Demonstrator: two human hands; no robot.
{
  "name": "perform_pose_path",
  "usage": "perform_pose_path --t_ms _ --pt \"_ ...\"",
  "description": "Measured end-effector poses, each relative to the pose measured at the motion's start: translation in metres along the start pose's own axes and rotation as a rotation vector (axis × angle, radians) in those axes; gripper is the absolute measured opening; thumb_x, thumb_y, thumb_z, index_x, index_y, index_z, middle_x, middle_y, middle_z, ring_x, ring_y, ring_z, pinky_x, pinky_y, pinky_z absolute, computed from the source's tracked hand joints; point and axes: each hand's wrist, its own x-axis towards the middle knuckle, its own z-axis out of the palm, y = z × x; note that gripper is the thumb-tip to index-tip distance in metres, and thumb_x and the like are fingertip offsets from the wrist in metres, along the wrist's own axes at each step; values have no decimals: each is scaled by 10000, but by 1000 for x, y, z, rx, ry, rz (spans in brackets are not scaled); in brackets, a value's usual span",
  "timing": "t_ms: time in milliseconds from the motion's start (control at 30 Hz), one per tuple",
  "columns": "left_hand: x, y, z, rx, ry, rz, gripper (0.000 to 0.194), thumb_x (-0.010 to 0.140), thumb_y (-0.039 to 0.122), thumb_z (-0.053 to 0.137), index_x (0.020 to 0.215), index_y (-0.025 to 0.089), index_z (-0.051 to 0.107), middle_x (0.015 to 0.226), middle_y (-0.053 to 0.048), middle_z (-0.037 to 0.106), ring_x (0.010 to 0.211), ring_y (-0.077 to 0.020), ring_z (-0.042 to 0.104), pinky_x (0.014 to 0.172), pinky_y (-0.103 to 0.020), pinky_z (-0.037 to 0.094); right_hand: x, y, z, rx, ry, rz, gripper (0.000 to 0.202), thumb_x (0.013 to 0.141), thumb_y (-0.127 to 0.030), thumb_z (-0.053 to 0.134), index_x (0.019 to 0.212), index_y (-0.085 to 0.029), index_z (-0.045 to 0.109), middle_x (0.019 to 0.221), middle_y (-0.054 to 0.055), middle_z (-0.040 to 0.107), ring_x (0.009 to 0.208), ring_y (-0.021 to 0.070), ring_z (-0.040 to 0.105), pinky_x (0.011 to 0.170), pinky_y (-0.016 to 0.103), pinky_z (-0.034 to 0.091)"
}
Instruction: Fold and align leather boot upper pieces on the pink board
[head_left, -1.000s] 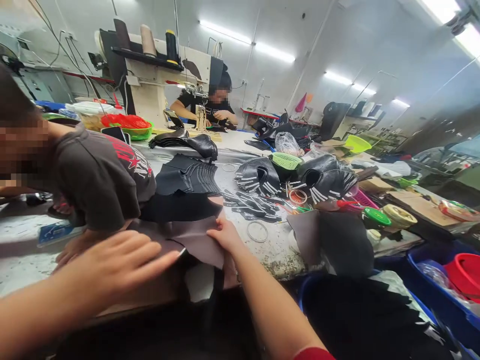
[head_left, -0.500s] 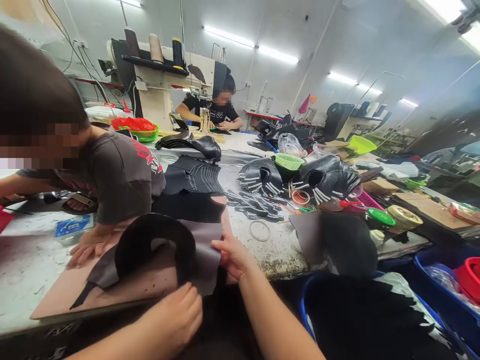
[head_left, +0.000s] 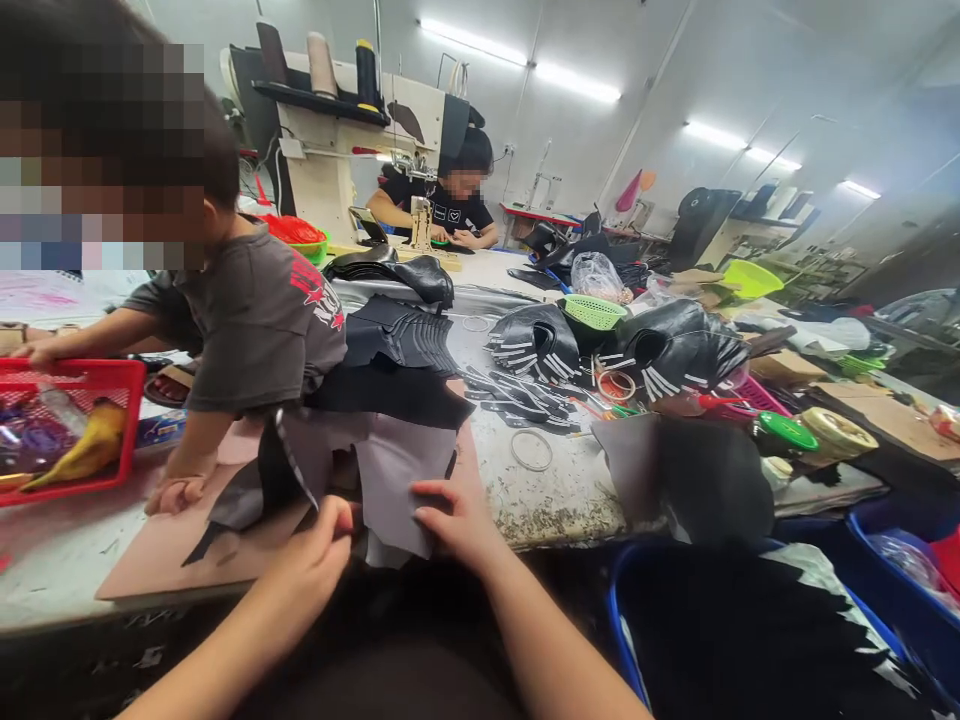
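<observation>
My left hand (head_left: 322,535) is closed, pinching the lower edge of a curved leather piece (head_left: 277,470) that is black on one face and grey on the other. The piece is lifted and folded over to the left, its pale edge turned up. My right hand (head_left: 459,520) rests at the right side of a grey leather panel (head_left: 401,475), fingers apart on its surface; its underside is hidden. Beneath both lies a pinkish board (head_left: 150,570) at the table's front edge. A black leather piece (head_left: 386,385) lies just behind.
A person (head_left: 255,310) leans over the table at left, one hand on the board, the other at a red basket (head_left: 135,420). Another person (head_left: 457,205) sits at a sewing machine (head_left: 322,180). Stacked leather pieces (head_left: 397,325), a ring (head_left: 531,450) and a blue tub (head_left: 619,610) stand around.
My left hand has lifted the curved piece and turned it over leftward, uncovering more of the grey panel. My right hand's fingers have moved onto the panel. The red basket has come into view at left.
</observation>
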Motion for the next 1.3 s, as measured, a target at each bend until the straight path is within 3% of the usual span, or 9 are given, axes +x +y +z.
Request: perform_pose_path --t_ms 100,167,300,533,1000,1167,1233,1300 --pt "5 0 7 -120 141 -44 250 781 491 346 782 241 366 663 14 586 621 -187 609 558 -278 473 -3 -1 5 -253 11 -70 234 672 -107 636 872 -210 698 895 32 648 898 202 592 844 346 452" --pt "8 0 12 -74 186 -44 237 740 464 394 808 237 412 654 14 584 588 -189 605 563 -288 464 -5 -2 7 -347 9 -103 260 677 -80 639 902 -195 700 877 39 648 876 198 593 839 346 453" --pt "7 -5 16 -51 160 36 211 730 394 383 758 233 516 727 -4 615 643 -180 613 607 -283 454 -7 0 7 -449 17 -167 283 658 -62 671 920 -166 699 848 51 646 812 194 594 760 324 471" --pt "0 -22 19 -80 176 83 235 747 401 447 740 229 608 729 6 651 651 -146 605 589 -225 460 -8 10 5 -448 39 -211 265 644 -66 685 877 -192 699 797 26 644 713 166 583 664 287 474" --pt "-2 -28 28 -16 225 237 254 825 364 414 727 225 604 658 33 593 591 -110 571 555 -197 431 -7 17 1 -466 9 -267 217 680 -107 622 861 -205 690 761 11 574 633 133 547 579 256 465" --pt "-5 -35 34 223 273 336 299 894 314 349 778 208 604 698 16 606 592 -112 581 553 -200 430 -10 10 3 -542 -24 -208 230 688 -99 616 871 -216 690 786 6 548 632 124 539 596 252 469" --pt "-5 -32 36 447 353 442 316 896 209 316 857 194 629 742 -6 631 541 -115 571 510 -215 408 -12 7 6 -621 -31 -168 283 706 -104 602 941 -242 677 846 12 549 680 135 556 632 268 481" --pt "-5 -24 37 633 433 611 391 865 89 277 1001 176 633 888 -50 669 617 -142 611 544 -247 414 -13 3 6 -690 -42 -160 375 722 -102 583 1056 -265 633 939 26 557 773 156 573 701 298 492"
